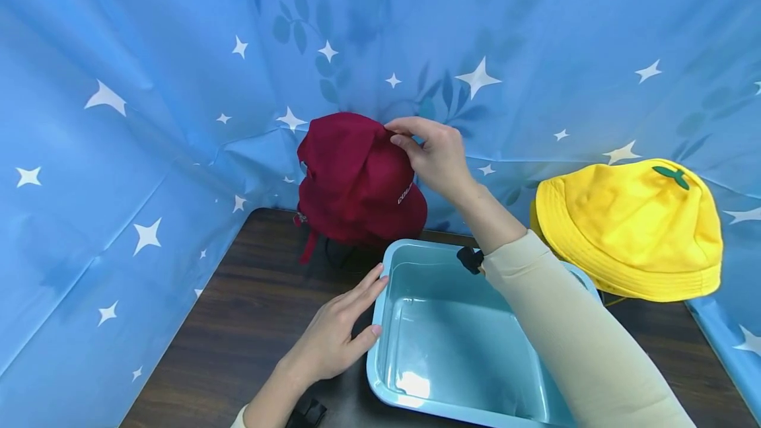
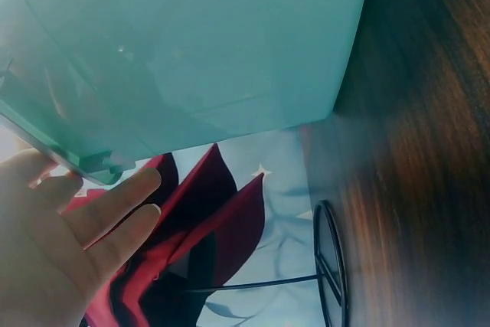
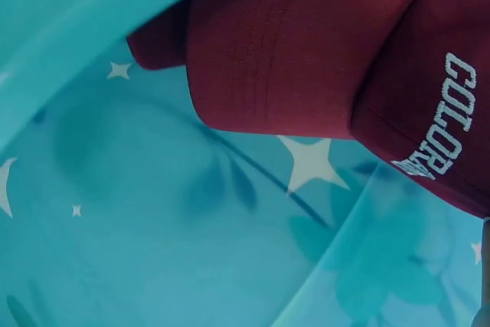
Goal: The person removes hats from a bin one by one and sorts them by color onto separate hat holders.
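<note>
Dark red caps (image 1: 357, 177) sit stacked on a black wire stand (image 2: 329, 266) behind the blue basin (image 1: 464, 349). White lettering marks the front of the outer cap (image 3: 306, 51). My right hand (image 1: 436, 154) pinches the cloth near that cap's crown between thumb and fingers. My left hand (image 1: 335, 332) touches the basin's left rim with its fingers extended. In the left wrist view several red brims (image 2: 237, 235) show beyond the left hand's fingers (image 2: 126, 204). The right hand's fingertips are out of sight in the right wrist view.
To the right a yellow bucket hat (image 1: 630, 223) with a green sprout stands behind the basin, partly over its far right corner. Blue star-patterned cloth (image 1: 148, 150) hangs behind and to the left of the dark wooden table (image 1: 226, 322).
</note>
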Tool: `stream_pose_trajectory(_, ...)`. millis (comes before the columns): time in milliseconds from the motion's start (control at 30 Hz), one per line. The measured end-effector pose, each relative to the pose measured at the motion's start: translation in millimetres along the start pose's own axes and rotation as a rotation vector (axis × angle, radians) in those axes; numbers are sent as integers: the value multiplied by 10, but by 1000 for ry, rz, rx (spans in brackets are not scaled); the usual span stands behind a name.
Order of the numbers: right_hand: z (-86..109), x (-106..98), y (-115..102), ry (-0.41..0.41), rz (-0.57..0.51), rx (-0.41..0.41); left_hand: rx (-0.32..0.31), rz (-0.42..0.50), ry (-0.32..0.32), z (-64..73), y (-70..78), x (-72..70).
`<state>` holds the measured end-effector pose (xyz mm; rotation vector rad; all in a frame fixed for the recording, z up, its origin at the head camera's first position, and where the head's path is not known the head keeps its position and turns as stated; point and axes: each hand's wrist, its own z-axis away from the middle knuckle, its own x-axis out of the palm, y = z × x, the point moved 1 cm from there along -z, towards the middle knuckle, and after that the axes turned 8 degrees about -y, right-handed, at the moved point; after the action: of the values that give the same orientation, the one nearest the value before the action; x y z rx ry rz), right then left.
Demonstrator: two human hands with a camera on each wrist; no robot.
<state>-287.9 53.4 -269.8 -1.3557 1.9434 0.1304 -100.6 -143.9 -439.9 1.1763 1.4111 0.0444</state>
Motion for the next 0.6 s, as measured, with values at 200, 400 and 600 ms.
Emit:
stream_pose_trajectory(200, 17, 118, -8, -21, 8, 9, -3, -6, 7, 10, 3, -5)
stream_pose_trajectory(400, 66, 209, 21, -63, 38, 24, -4, -5, 2, 6, 3, -12)
stream_pose_trajectory(600, 83, 255, 35, -85, 45, 27, 1, -9, -3, 4, -1, -20)
